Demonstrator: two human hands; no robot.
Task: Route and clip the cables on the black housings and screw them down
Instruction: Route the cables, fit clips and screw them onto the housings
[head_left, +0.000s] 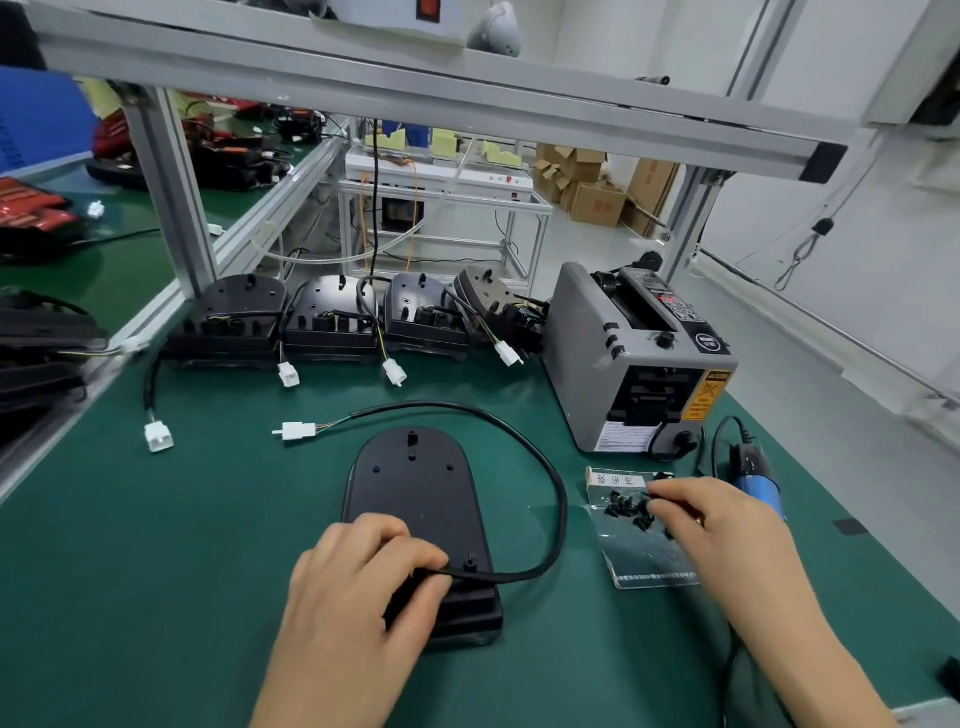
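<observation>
- Holding the cable (558, 499) against the black housing (415, 493) at mid-desk, the left hand (363, 587) curls its fingers round it.
- The right hand (717, 525) reaches among loose black fasteners (626, 506), grip unclear; seating one likely comes next.

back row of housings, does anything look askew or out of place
The rightmost housing is turned at an angle, unlike its three neighbours, which sit square in the row, and it lies beside the grey tape dispenser. Nothing looks damaged.

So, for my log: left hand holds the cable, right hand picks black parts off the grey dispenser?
Not the dispenser: the head view shows the right hand picking black parts off a clear bag on the mat. The left hand does hold the cable.
</observation>
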